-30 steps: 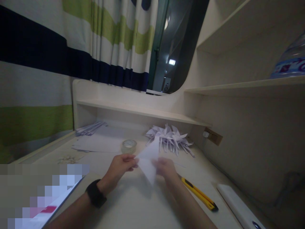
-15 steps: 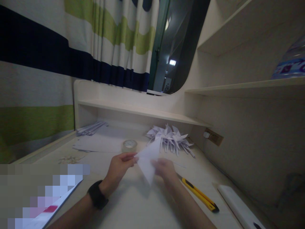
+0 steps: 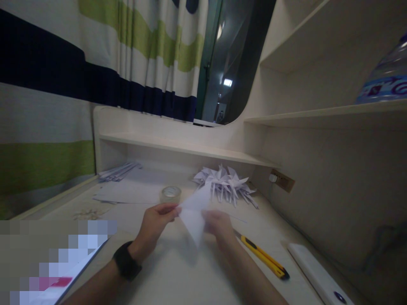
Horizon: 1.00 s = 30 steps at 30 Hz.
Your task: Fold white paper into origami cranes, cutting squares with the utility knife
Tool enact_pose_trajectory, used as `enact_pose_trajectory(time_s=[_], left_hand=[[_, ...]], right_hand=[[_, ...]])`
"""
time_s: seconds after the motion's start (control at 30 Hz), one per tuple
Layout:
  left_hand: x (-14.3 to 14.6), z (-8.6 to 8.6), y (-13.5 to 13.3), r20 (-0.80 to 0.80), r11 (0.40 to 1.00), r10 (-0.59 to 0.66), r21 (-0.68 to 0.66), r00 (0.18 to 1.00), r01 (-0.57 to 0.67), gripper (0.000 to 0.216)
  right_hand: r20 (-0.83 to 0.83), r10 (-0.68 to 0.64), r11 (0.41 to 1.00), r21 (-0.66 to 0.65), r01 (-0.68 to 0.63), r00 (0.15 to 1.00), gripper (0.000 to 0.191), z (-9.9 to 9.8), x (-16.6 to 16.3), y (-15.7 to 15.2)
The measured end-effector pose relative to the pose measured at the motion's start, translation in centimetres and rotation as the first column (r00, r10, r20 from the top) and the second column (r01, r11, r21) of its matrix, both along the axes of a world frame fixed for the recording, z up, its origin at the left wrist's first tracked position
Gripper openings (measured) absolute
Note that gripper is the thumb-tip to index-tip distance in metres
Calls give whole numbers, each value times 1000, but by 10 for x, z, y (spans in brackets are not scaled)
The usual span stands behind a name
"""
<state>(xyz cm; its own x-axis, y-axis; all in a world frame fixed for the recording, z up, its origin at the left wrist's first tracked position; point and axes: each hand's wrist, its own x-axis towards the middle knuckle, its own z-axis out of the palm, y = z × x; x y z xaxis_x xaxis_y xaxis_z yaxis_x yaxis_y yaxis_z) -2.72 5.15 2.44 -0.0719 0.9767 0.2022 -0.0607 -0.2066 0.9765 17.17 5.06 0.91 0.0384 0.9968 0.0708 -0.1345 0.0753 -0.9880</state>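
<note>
Both of my hands hold a folded white paper piece (image 3: 194, 215) a little above the pale desk (image 3: 178, 271). My left hand (image 3: 155, 222), with a black band on its wrist, pinches the paper's left corner. My right hand (image 3: 218, 225) is closed on its right side. The paper is pointed at top and bottom. Behind it a pile of folded white paper shapes (image 3: 226, 185) lies on the desk under the low shelf.
A roll of clear tape (image 3: 171, 194) stands just beyond my left hand. A yellow utility knife (image 3: 262, 257) lies right of my right arm, with a white flat case (image 3: 314, 273) further right. Loose paper sheets (image 3: 127, 188) lie at the back left. A water bottle (image 3: 384, 80) stands on the right shelf.
The view has shifted slightly. My hands and the paper stay in nearly the same place, still gripping it.
</note>
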Motion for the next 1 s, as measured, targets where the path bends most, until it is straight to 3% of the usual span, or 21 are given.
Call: enact_pose_trajectory(time_s=[0.23,0.4,0.6,0.73,1.0], left_hand=[[2,-1,-3,69,994,-95,-53,993,99,50],[0,-4,1,45,997,-70,-29,997,71,48],[-1,1,2,14,992,-113,-58,993,114,52],[1,0,1,0,987,-161,-4,987,161,44],[2,-1,1,-100,997,-72,-3,992,72,33]], right_hand=[[-7,59,998,-2,-59,998,50,-3,-2,1],[-5,59,998,18,-59,998,48,-5,-3,2],[10,-2,1000,-6,2,1000,52,-5,-3,4],[44,-39,999,-2,39,998,52,-4,-4,4],[88,-34,999,42,30,996,52,-3,-8,1]])
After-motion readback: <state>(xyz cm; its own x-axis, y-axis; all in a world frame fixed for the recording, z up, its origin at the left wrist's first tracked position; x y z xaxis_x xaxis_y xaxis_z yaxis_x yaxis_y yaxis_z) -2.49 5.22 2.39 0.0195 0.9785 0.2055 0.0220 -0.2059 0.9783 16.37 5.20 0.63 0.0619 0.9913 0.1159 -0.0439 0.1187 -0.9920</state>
